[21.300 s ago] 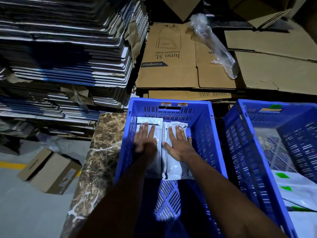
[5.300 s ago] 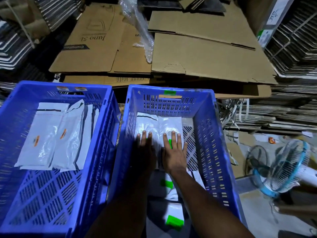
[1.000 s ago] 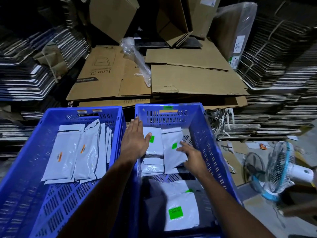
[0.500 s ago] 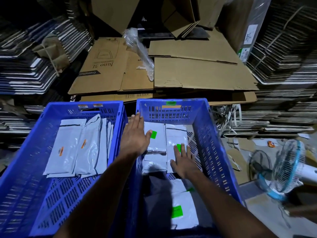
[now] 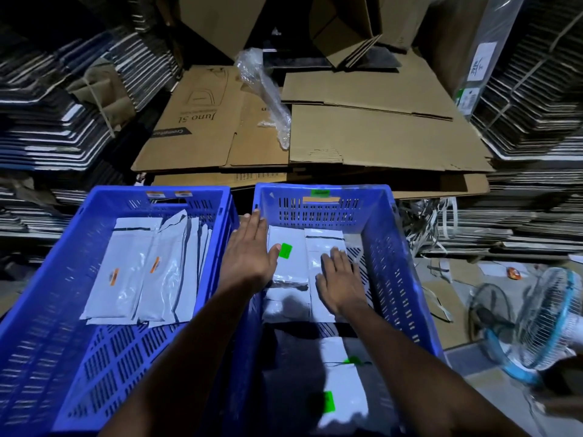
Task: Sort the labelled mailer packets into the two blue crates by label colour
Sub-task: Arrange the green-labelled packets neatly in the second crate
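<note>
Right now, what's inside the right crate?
Right crate: white packets with green labels, two rows at the far end, more near. Right hand flat on one, covering its label; left hand on the far-left one.

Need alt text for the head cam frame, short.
Both hands lie flat on white mailer packets in the right blue crate: left hand beside a green-labelled packet, right hand on the next packet. The left blue crate holds orange-labelled packets; flattened cardboard lies behind.
</note>
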A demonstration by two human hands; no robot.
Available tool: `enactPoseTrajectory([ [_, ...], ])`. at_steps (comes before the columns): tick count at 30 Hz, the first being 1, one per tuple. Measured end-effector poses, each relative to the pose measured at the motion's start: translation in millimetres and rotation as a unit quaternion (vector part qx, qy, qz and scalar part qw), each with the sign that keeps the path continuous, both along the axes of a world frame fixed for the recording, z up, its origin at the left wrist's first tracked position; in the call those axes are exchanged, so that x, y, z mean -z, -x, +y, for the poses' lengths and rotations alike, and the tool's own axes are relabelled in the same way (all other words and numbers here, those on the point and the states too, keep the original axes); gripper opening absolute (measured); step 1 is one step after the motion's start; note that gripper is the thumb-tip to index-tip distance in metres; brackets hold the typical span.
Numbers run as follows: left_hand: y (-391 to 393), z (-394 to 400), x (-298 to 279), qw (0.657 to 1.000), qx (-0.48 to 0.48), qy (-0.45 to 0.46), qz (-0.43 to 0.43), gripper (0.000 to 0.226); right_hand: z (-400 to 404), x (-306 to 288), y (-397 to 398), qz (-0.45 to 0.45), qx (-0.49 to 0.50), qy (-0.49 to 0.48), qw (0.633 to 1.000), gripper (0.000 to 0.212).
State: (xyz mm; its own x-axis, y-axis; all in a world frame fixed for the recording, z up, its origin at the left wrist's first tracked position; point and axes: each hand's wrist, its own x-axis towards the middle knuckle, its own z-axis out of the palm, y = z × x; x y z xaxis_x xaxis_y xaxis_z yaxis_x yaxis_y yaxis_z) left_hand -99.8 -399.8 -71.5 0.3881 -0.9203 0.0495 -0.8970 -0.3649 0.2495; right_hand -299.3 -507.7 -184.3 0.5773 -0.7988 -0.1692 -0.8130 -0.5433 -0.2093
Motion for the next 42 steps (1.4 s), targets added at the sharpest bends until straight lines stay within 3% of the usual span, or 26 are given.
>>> enactPoseTrajectory([
  [4, 0.5, -0.2, 2.0, 1.000, -0.003, 0.009, -0.003, 0.073, -28.1, 6.1, -19.9, 0.026, -0.029, -0.013, 0.999, 0.063],
  [17, -0.4, -3.5, 7.1, 1.000, -0.001, 0.002, -0.020, 0.078, -39.1, 23.5, -34.1, 0.059, 0.019, -0.041, 0.997, 0.061],
  [24, 1.0, -1.8, -0.2, 0.999, -0.019, 0.008, 0.025, 0.072, -37.2, 17.7, -30.7, 0.076, -0.004, -0.032, 0.997, 0.059],
  [30, 5.9, 3.4, -9.6, 1.000, -0.013, -0.015, 0.011, 0.069, 4.4, -9.6, -8.5, -0.066, -0.040, 0.065, 0.995, 0.051],
  [32, 6.2, 4.6, -10.9, 1.000, -0.009, -0.015, 0.007, 0.069, 20.7, -22.3, 4.2, -0.090, -0.035, 0.021, 0.995, 0.033],
  [34, 6.4, 4.7, -11.9, 1.000, -0.002, -0.019, 0.001, 0.068, 37.5, -32.2, 16.5, -0.059, -0.049, -0.041, 0.996, 0.021],
  [39, 8.3, 7.4, -11.8, 1.000, 0.000, -0.025, -0.012, 0.069, 81.1, -60.1, 49.6, -0.007, -0.115, -0.296, 0.948, 0.035],
  [42, 8.6, 8.8, -12.4, 0.999, 0.000, -0.029, -0.013, 0.069, 87.9, -74.2, 61.5, 0.018, -0.127, -0.357, 0.925, 0.037],
])
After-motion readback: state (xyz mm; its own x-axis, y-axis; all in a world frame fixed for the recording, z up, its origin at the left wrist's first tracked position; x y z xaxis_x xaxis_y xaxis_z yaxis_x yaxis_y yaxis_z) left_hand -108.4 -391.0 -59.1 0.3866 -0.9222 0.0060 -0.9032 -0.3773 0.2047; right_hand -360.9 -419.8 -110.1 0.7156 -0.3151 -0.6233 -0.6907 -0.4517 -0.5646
